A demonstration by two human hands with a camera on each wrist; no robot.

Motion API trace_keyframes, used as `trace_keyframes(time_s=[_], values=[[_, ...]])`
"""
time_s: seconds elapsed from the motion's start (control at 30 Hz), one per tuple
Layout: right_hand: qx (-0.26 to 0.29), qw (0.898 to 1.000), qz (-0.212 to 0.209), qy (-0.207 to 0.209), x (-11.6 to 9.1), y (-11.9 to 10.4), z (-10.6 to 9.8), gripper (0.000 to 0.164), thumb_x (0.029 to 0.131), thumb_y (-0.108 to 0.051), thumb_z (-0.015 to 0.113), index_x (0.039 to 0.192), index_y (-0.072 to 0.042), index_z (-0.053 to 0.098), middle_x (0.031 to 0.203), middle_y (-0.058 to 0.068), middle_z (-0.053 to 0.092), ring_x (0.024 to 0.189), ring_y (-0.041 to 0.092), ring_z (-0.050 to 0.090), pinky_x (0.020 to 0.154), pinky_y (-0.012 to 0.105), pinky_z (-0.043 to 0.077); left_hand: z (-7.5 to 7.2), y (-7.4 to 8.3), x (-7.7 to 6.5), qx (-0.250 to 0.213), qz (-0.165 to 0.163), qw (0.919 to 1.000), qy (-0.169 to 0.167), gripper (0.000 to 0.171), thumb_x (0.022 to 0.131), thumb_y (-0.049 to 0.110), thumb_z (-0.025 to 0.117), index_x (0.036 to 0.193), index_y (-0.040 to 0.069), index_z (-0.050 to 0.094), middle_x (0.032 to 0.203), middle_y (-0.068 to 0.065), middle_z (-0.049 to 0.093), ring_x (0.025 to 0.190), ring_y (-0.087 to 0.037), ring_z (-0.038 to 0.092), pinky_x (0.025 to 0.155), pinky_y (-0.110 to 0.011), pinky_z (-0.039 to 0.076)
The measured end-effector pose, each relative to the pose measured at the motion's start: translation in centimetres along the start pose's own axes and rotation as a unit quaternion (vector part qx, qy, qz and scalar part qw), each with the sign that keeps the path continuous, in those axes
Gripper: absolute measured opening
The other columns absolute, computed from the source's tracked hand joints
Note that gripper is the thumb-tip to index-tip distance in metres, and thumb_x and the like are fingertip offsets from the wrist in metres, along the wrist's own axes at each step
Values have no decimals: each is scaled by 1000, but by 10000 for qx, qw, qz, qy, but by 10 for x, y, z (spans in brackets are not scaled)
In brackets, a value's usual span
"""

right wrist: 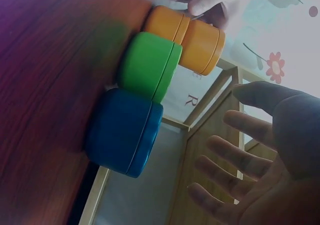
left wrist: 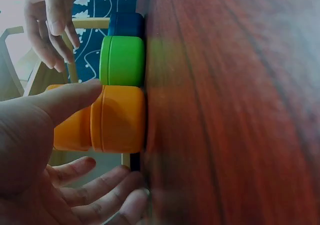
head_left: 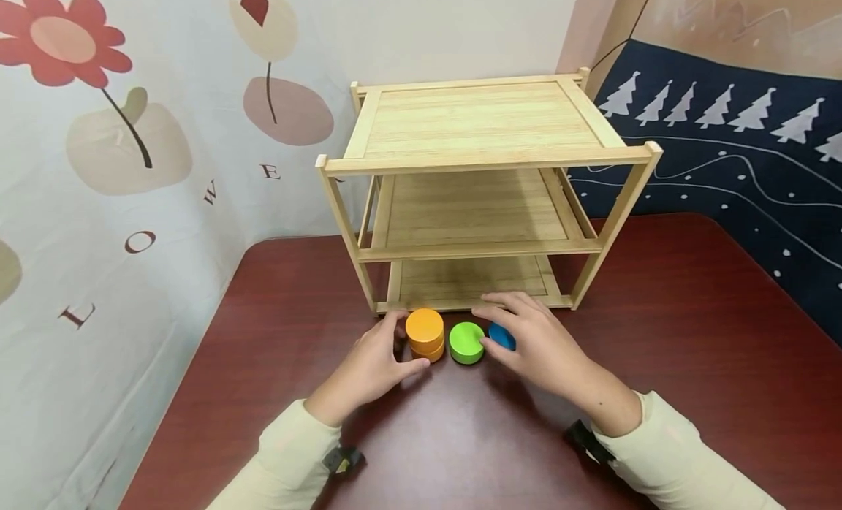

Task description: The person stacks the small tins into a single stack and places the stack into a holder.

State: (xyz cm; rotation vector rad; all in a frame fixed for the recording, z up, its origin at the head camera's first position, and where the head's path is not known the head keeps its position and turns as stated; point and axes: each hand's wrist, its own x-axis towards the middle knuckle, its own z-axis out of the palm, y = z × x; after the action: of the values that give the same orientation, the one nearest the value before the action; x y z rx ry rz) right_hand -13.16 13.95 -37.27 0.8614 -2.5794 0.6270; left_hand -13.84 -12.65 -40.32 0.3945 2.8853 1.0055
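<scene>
Two round orange lidded jars are stacked, the upper jar (head_left: pixel 424 325) slightly offset on the lower jar (left wrist: pixel 120 119). Around their left side is my left hand (head_left: pixel 376 358), thumb in front and fingers spread behind, not closed on them. Beside the stack stands a round green jar (head_left: pixel 466 343) with a lid. A round blue jar (right wrist: pixel 125 132) follows to the right of the green one, partly hidden by the right hand in the head view. My right hand (head_left: pixel 536 338) hovers above the blue jar with fingers apart and holds nothing.
A three-tier wooden shelf (head_left: pixel 493 119) stands right behind the jars on the dark red table (head_left: pixel 447 451). Flower-patterned cloth (head_left: pixel 197 152) hangs at the left and back. A navy cloth with white trees (head_left: pixel 723 145) hangs at the right.
</scene>
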Motion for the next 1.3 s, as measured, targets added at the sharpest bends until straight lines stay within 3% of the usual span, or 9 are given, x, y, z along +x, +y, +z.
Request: trace_keyframes(time_s=[0.17,0.4,0.73,0.97,1.3], values=[[-51,10000,-18,14,-2,2,-2,41,85,-25,80,124,-16,69,132,9,64,122,28,58,101,51,48,1,-4,7,-211,-16,9997,-131,69,77,28,87,131,6,50,96,-4,67,85,-14,62,81,-37,50],[-112,9999,67,-80,-2,5,-4,42,85,-26,80,124,-15,69,132,10,63,122,30,58,100,53,48,-1,-9,9,-443,-63,9986,-281,60,76,24,88,121,9,53,92,-3,66,82,-12,62,76,-30,51],[-345,9968,152,-703,-3,15,-5,47,84,-29,81,127,-13,68,131,12,64,121,34,60,102,55,46,-1,-15,11,-549,-43,9979,-345,55,75,19,88,117,9,55,93,-2,64,78,-11,60,75,-28,51],[-378,9948,96,-946,-5,17,0,51,82,-29,83,128,-13,68,129,13,65,117,32,64,94,50,54,-1,-17,8,-551,-12,9977,-398,53,77,19,87,118,8,55,93,-3,63,79,-11,59,76,-27,51],[-528,9909,221,-1215,-6,20,5,43,84,-26,81,123,-11,70,125,13,66,109,29,67,82,45,58,2,-20,6,-556,-81,9976,-397,52,78,19,86,119,8,55,94,-2,63,81,-11,59,78,-28,50]])
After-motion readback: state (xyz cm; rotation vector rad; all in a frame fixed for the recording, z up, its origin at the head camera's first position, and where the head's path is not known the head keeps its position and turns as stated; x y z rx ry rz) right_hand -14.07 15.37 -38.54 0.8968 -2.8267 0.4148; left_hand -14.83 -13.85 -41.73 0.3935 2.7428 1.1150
